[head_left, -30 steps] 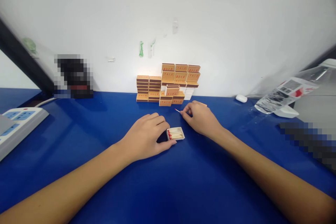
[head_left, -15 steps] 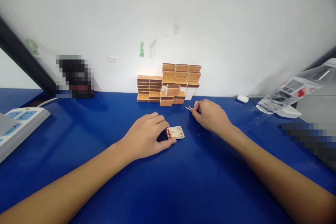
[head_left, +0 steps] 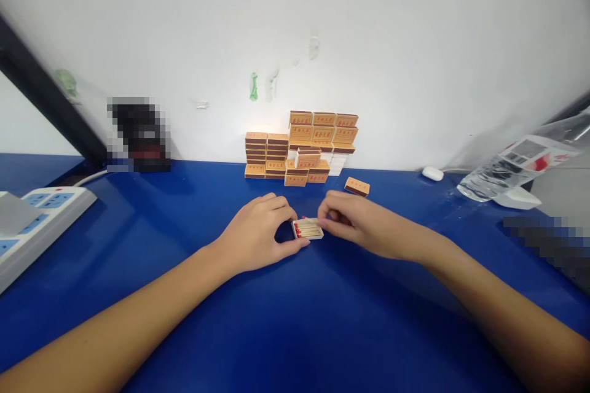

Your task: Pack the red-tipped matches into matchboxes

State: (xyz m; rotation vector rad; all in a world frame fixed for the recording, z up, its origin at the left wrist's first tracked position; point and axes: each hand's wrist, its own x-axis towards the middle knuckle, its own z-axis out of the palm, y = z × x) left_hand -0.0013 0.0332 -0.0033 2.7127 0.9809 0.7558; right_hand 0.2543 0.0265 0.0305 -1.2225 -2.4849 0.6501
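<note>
A white matchbox tray with several red-headed matches lies on the blue tabletop. Thumb and fingers of my left hand grip it at its left end. Over the tray's right end, my right hand pinches a match whose red head points left above the other matches. Behind the right hand lies an orange matchbox cover. Stacked matchboxes stand against the wall, with a lower stack to their left.
On the left are a white power strip and a blurred dark object. A clear plastic bottle leans at the right, near a small white case and a blurred dark item.
My right hand has come left and nearer, from beside the orange cover to the tray, with a match between its fingers. The cover now shows fully. The view has shifted slightly.
</note>
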